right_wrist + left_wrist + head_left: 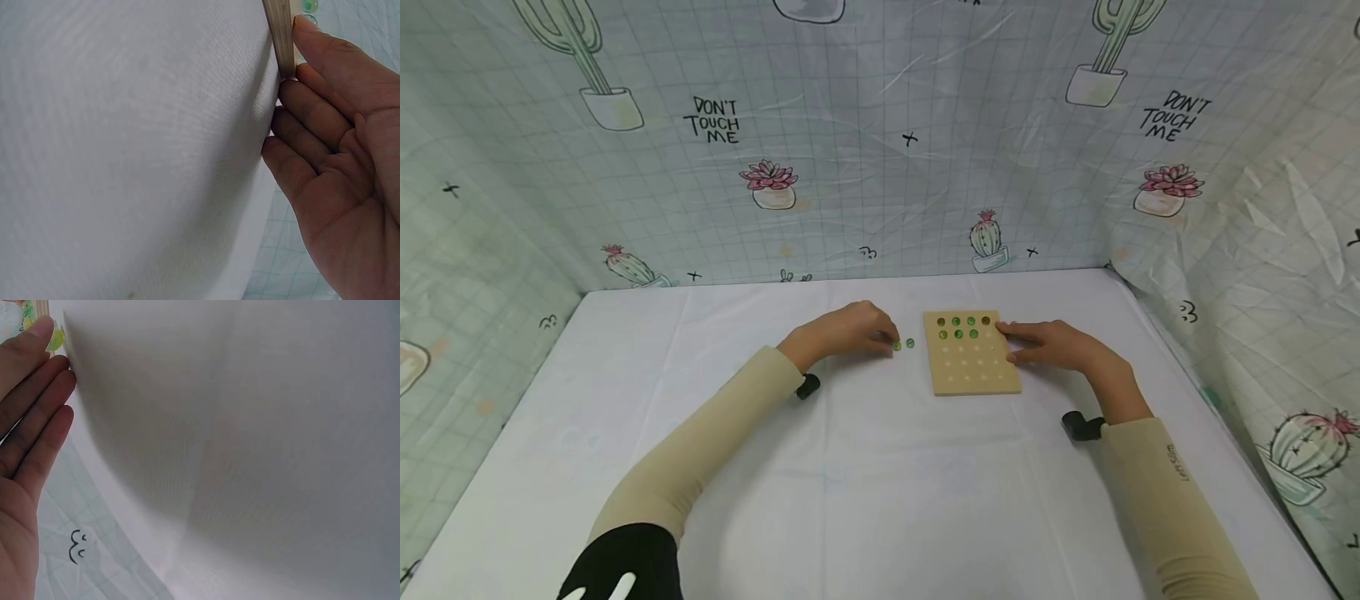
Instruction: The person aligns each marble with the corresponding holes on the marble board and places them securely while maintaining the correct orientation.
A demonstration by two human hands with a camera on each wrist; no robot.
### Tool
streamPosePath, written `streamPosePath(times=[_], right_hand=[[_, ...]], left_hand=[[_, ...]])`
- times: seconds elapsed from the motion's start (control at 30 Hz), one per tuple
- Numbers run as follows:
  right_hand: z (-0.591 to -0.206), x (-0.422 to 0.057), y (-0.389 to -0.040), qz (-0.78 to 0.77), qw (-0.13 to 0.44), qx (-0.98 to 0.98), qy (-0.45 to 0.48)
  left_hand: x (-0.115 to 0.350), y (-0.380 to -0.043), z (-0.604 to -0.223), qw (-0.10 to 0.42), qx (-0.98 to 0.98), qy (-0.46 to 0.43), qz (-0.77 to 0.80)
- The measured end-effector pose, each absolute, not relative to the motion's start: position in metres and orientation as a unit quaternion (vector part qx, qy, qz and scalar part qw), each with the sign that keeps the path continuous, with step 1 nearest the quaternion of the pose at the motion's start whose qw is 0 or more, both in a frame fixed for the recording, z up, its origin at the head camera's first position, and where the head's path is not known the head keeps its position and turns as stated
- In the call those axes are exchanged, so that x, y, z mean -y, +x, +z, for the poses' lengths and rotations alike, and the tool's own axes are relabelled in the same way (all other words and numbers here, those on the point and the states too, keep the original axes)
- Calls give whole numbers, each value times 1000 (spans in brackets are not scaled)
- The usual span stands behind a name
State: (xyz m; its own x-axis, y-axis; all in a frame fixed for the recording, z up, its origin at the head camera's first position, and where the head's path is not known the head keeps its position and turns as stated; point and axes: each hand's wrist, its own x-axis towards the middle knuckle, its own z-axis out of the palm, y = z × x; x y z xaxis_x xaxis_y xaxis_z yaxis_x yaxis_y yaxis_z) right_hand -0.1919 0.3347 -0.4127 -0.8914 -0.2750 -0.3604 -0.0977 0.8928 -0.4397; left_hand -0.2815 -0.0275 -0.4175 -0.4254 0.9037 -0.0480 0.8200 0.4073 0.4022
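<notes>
While the left hand (850, 327) pinches a green marble (897, 345) just beside another loose marble (910, 342), the right hand (1056, 343) rests with relaxed fingers against the right edge of a wooden board (973, 379); board lies flat toward the far side of the white table (880, 492), more green marbles (957, 321) in its two far rows. Table covering shows faint creases; pale grid curtain (880, 183) with cactus drawings and "DON'T TOUCH ME" lettering behind and on both sides, wrinkled at right.

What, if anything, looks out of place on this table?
Mildly odd: a green marble lies loose on the table, between the left hand and the board, while others sit in rows on it. Nothing looks damaged.
</notes>
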Motion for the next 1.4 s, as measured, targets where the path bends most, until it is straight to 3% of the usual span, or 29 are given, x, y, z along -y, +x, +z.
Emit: streamPosePath(times=[0.6, 1.4], right_hand=[[-409, -334, -190, -218, 209, -949, -94], [-411, -336, -191, -209, 208, -950, -103]], left_hand=[[28, -284, -420, 114, -816, 547, 152], [28, -279, -413, 133, -824, 534, 136]])
